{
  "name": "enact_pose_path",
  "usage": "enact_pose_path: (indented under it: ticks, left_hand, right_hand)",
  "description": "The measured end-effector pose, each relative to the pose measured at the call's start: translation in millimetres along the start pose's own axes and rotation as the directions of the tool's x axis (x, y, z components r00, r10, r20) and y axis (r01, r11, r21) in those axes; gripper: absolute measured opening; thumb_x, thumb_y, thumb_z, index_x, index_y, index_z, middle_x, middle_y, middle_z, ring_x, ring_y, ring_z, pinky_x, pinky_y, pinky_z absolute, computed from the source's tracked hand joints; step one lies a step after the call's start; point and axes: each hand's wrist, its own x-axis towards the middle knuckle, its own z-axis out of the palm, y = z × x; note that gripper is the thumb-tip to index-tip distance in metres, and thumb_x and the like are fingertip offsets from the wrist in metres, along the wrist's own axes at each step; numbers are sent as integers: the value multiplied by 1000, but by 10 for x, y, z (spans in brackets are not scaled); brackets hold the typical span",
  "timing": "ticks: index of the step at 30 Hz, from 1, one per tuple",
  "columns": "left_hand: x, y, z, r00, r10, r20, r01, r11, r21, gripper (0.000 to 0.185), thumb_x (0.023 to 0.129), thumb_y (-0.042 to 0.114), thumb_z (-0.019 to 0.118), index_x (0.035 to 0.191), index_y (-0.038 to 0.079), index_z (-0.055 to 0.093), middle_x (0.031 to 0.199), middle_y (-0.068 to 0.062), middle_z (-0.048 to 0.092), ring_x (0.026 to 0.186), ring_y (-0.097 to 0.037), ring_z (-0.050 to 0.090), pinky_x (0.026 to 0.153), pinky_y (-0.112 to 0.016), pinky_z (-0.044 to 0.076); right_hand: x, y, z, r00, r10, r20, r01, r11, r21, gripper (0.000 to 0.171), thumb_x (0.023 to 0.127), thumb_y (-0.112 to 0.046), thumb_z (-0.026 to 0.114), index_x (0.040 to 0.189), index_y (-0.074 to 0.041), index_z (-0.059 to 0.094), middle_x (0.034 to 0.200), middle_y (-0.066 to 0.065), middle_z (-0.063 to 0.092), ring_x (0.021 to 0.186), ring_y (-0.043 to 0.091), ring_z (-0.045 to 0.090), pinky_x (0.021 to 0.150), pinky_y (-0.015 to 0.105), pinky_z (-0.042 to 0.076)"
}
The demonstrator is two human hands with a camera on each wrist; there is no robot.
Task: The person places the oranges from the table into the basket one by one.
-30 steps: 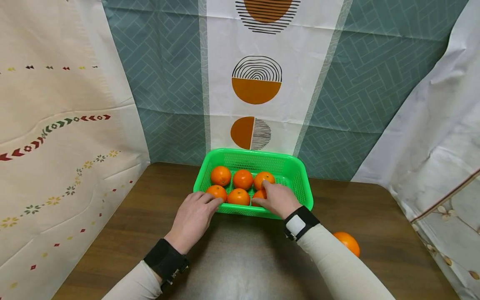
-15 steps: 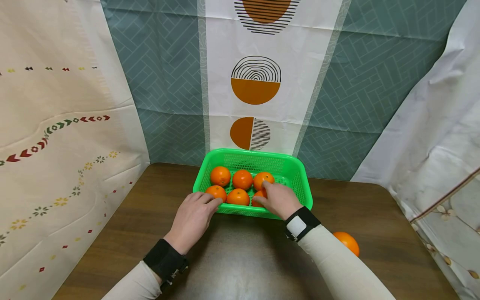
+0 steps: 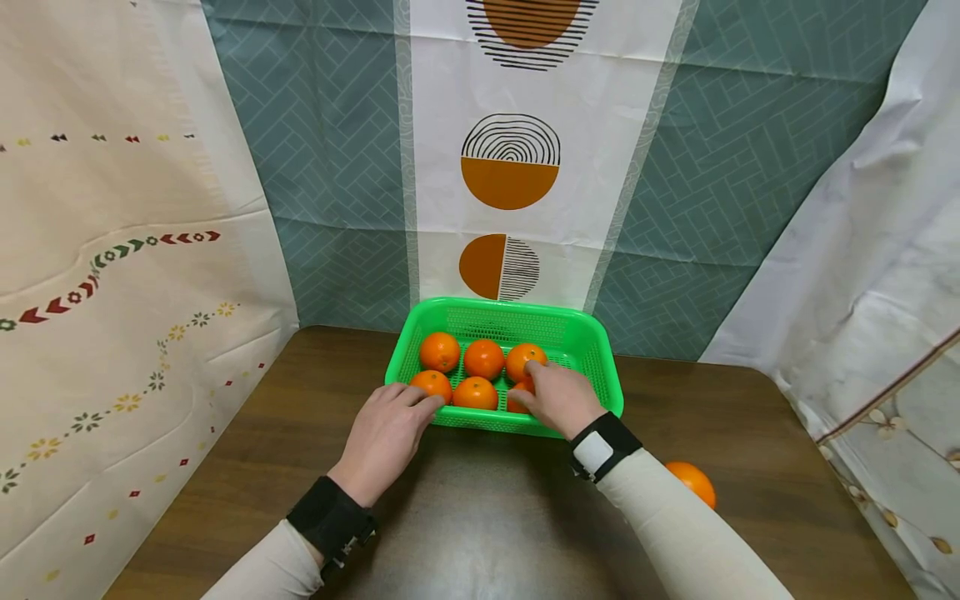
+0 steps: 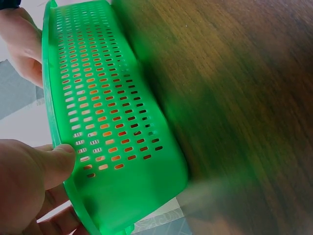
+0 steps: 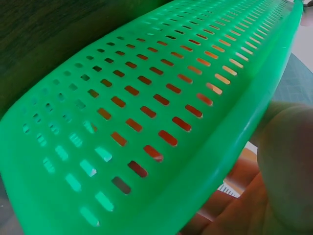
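A green mesh basket (image 3: 592, 354) stands on the brown table and holds several oranges in two rows. My left hand (image 3: 386, 437) is at its near left corner. The fingers lie over the rim by the near-left orange (image 3: 431, 384), and the thumb (image 4: 56, 159) presses the outer wall (image 4: 112, 127). My right hand (image 3: 558, 400) reaches over the near rim (image 5: 210, 161), cupped on the near-right orange (image 3: 517, 393), which it mostly hides. Its index fingertip touches the back-right orange (image 3: 521, 360).
One loose orange (image 3: 692, 482) lies on the table to the right, just behind my right forearm. Patterned curtains hang close behind the basket and along both sides. Bare wood shows in front of and to either side of the basket.
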Motion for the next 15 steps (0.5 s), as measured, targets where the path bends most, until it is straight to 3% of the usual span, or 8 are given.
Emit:
enact_pose_path:
  ticks: [15]
  left_hand:
    - [4, 10, -16, 1000, -4, 3, 4, 1000, 2, 20, 99, 14, 85, 120, 15, 82, 106, -4, 77, 102, -31, 68, 97, -48, 58]
  right_hand:
    - [-16, 7, -17, 1000, -16, 1, 16, 999, -34, 32, 102, -35, 83, 102, -7, 68, 74, 2, 51, 67, 21, 50, 57, 32, 40]
